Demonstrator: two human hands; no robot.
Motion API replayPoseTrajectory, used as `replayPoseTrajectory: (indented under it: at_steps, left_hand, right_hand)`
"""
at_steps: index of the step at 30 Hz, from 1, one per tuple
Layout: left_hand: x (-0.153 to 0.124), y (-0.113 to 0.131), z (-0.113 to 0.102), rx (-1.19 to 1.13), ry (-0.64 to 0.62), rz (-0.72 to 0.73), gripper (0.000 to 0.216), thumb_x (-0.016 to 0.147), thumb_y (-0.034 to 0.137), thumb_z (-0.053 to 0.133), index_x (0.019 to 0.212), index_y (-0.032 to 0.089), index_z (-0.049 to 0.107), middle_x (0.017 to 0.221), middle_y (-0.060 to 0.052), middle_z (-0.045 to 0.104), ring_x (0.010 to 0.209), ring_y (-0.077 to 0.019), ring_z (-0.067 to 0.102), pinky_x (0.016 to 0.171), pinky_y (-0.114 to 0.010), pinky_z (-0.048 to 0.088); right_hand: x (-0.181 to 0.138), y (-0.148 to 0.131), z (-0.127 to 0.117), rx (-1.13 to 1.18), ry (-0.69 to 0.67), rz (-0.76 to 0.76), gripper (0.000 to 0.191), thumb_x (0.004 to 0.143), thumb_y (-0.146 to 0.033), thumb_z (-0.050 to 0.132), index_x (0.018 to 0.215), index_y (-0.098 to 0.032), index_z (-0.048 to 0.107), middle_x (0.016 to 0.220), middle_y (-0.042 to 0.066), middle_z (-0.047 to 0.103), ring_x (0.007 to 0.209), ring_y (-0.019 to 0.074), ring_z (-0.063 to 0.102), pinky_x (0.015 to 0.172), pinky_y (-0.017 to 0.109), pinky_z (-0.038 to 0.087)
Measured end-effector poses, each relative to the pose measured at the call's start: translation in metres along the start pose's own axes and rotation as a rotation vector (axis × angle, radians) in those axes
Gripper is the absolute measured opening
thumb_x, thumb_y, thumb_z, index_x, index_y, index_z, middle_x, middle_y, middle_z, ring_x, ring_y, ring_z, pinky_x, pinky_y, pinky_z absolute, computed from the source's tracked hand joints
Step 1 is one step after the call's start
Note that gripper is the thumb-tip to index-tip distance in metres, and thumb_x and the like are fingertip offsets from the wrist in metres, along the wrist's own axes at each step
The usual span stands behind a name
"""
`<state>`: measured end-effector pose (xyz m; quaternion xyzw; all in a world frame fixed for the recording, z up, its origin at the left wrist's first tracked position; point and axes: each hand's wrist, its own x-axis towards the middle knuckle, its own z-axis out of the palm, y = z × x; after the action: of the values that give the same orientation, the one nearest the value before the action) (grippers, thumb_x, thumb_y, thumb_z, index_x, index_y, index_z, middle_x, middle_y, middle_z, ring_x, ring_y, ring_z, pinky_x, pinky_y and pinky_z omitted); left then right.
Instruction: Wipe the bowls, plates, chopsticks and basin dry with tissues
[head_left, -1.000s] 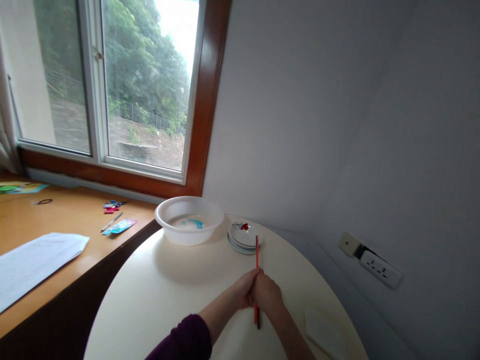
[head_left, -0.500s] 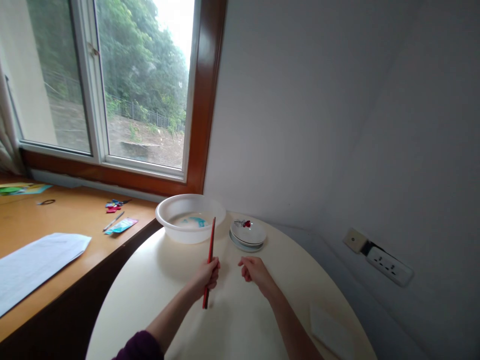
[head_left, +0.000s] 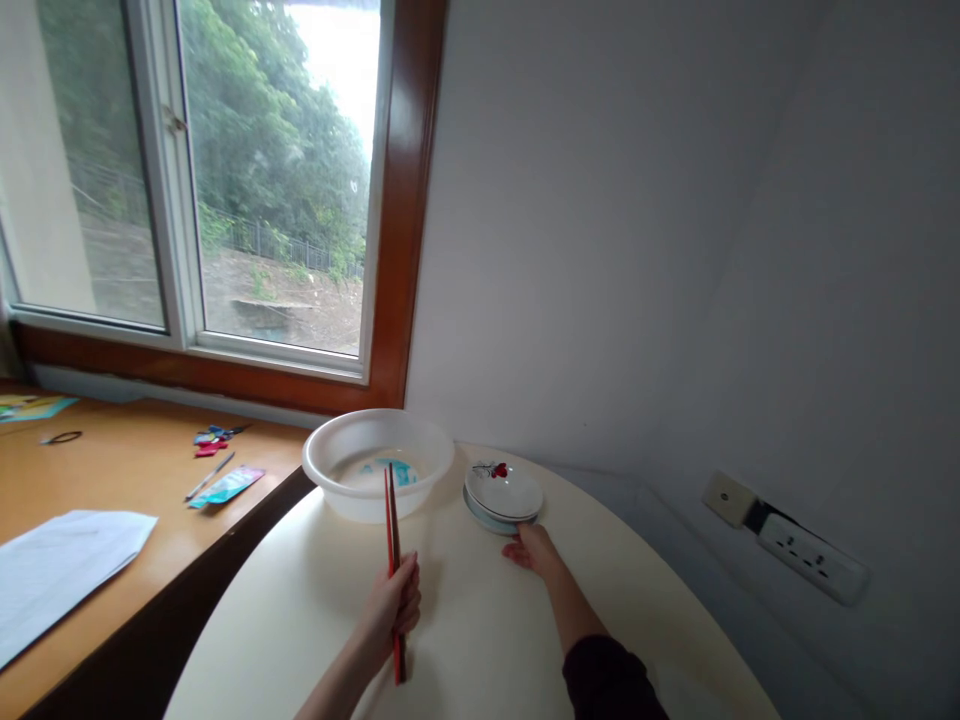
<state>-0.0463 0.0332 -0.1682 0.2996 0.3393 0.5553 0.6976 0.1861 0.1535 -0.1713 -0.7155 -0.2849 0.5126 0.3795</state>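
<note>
My left hand (head_left: 391, 610) is closed round a pair of red chopsticks (head_left: 391, 520), held nearly upright over the round cream table (head_left: 480, 640), their upper ends in front of the white plastic basin (head_left: 379, 462). My right hand (head_left: 531, 549) reaches forward to the near edge of a small stack of white dishes (head_left: 503, 492) with a red flower mark. Its fingers curl at the stack's rim; whether they grip it I cannot tell. The basin stands just left of the dishes and holds a little water and something blue.
A wooden desk (head_left: 112, 490) runs under the window at the left, with white paper (head_left: 60, 565), a blue packet (head_left: 226, 486), a pen and small clips. A wall socket (head_left: 814, 560) is at the right. The grey wall stands close behind the table.
A second ago both hands held the chopsticks together. The left hand then took them to the left, and the right hand let go and reached forward to the dishes.
</note>
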Motion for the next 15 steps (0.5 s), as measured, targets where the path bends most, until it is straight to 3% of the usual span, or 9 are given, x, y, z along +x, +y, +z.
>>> replayPoseTrajectory:
  at_steps: [5,15]
  left_hand:
    - [0.004,-0.001,-0.004,-0.032,0.064,0.033,0.052,0.051,0.06,0.069,0.055,0.019,0.038,0.035,0.014,0.021,0.027,-0.0004,0.015,0.029,-0.016,0.009]
    - [0.004,0.02,-0.016,0.015,0.36,0.363,0.051,0.062,0.059,0.062,0.053,0.022,0.028,0.034,0.013,0.023,0.028,-0.0027,0.02,0.029,-0.017,0.017]
  right_hand:
    - [0.011,0.0,0.0,-0.008,0.02,-0.006,0.028,0.087,-0.036,0.049,0.1,-0.013,0.055,0.089,0.003,0.06,0.069,0.0109,0.059,0.06,0.027,0.05]
    - [0.003,0.008,-0.003,0.054,0.011,-0.088,0.028,0.088,-0.037,0.046,0.087,-0.011,0.057,0.074,0.001,0.061,0.059,0.0086,0.058,0.055,0.024,0.049]
